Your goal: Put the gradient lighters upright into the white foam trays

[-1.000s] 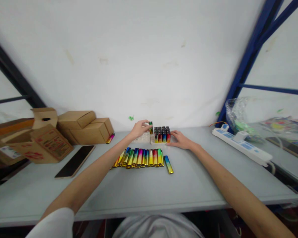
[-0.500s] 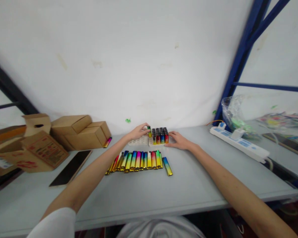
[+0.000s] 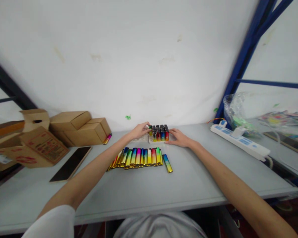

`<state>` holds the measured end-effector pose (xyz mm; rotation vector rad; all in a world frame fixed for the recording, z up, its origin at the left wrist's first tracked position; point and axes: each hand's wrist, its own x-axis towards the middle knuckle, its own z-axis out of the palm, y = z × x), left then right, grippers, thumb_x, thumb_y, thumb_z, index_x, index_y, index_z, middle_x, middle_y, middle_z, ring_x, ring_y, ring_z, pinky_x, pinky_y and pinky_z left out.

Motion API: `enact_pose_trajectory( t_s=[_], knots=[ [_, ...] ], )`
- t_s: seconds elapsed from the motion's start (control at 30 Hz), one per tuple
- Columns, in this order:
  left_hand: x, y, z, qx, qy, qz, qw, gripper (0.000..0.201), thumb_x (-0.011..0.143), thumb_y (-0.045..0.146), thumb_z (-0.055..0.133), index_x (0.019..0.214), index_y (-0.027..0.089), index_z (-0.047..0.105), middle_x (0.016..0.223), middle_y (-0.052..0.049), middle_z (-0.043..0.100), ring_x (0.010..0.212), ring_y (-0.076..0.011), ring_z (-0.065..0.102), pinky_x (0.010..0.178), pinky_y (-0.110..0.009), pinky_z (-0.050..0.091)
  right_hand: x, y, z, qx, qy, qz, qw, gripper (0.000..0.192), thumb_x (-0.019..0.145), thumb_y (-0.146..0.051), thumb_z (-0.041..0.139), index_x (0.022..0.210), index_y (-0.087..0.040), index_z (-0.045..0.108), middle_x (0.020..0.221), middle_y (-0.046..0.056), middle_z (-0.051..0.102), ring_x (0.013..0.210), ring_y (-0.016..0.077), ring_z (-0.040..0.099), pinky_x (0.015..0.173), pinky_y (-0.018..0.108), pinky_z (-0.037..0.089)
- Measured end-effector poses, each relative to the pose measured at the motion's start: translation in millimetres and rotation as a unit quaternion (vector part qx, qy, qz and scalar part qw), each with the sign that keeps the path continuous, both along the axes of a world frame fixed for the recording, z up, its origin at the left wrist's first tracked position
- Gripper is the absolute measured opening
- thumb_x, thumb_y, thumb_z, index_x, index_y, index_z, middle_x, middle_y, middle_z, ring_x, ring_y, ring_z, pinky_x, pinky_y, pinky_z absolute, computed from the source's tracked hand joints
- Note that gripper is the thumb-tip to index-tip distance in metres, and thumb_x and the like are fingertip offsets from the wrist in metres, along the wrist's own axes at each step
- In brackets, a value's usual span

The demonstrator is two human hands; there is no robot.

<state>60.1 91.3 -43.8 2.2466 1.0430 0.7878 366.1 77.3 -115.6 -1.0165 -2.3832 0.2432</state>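
Observation:
My left hand [image 3: 140,130] pinches a green-and-gold lighter [image 3: 150,132] at the left side of a block of upright lighters [image 3: 161,135]. These stand with dark tops in a white tray [image 3: 157,142] with holes. Part of the tray's holed left section [image 3: 141,138] shows under my left hand. My right hand [image 3: 179,138] rests at the tray's right end, thumb by the front edge and fingers behind, nothing else seen in it. Closer to me lies a row of shiny multicoloured lighters [image 3: 139,158], and a blue-and-gold lighter [image 3: 168,163] lies apart at its right.
Cardboard boxes [image 3: 83,132] and an opened carton [image 3: 39,145] stand at the left, with a pink-and-gold lighter [image 3: 107,138] beside them. A dark phone-like slab [image 3: 71,164] lies in front. A white power strip [image 3: 240,142] and clear plastic wrap [image 3: 234,110] are at the right.
The lighter in my left hand has come slightly right, closer against the upright block. My right hand stays by the tray. The view has shifted slightly.

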Motion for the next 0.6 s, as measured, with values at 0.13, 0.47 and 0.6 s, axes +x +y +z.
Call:
enact_pose_trajectory(
  t_s=[0.13,0.47,0.6],
  knots=[
    [-1.2,-1.4,-1.8,0.012,0.023,0.002,1.0,0.028,0.083,0.046,0.069,0.092,0.021,0.06,0.065,0.0,0.07,0.061,-0.0173,0.062,0.063,-0.025,0.048,-0.3,0.5,-0.3,0.006,-0.006,-0.005,1.0,0.076,0.085,-0.072,0.066,0.137,-0.017,0.061,0.134,0.019,0.061,0.123,0.0355,0.059,0.109,0.054,0.047],
    [10.7,-54.1,34.9,0.157,0.028,0.125,0.979,0.046,0.089,0.043,0.065,0.126,0.017,0.059,0.129,-0.017,0.064,0.123,-0.031,0.059,0.108,-0.048,0.045,-1.8,-3.5,3.7,0.0,0.011,0.007,1.0,0.071,0.086,-0.067,0.068,0.138,-0.019,0.061,0.135,0.017,0.062,0.122,0.0345,0.059,0.109,0.053,0.047],
    [37.8,-130.9,38.4,0.186,0.11,0.027,0.976,0.035,0.095,0.044,0.059,0.121,0.02,0.064,0.12,-0.013,0.064,0.118,-0.0296,0.059,0.108,-0.047,0.046,-0.6,-1.5,1.9,0.002,0.01,0.011,1.0,0.071,0.086,-0.067,0.068,0.138,-0.02,0.061,0.134,0.017,0.062,0.122,0.0348,0.059,0.109,0.053,0.046]
  ],
)
